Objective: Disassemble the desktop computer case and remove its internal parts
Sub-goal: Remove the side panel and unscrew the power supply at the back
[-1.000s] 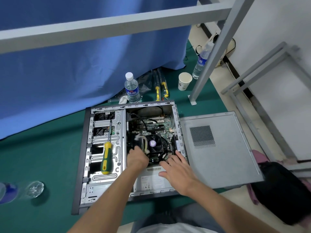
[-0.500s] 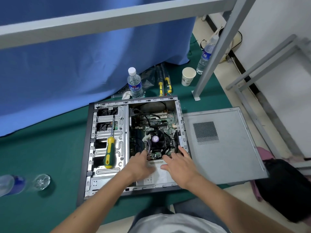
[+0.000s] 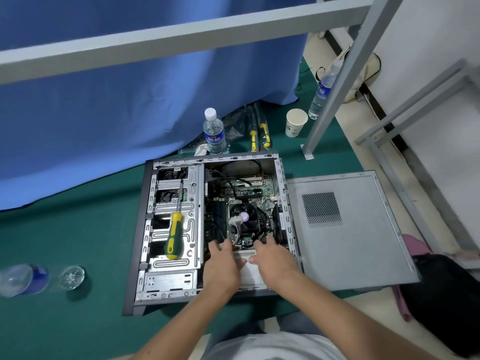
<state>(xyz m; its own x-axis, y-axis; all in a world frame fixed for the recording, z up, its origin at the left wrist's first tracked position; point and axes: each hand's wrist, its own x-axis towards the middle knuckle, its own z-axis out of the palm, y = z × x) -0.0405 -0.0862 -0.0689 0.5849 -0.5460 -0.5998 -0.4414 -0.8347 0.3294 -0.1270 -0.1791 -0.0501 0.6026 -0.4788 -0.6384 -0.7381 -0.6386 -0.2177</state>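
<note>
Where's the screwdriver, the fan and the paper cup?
screwdriver (image 3: 174, 237): head view, on its yellow-green handle.
fan (image 3: 246, 216): head view, on its hub sticker.
paper cup (image 3: 295, 124): head view, on its side wall.

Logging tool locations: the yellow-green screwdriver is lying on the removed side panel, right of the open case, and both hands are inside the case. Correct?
Not quite. The head view shows the screwdriver lying on the drive cage inside the case; the side panel carries no tool.

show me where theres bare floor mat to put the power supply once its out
Free: green mat left of the case, between the blue curtain and the lying bottles; also the removed side panel. Crowded: behind the case, around the upright bottle, spare screwdrivers and paper cup.
</note>
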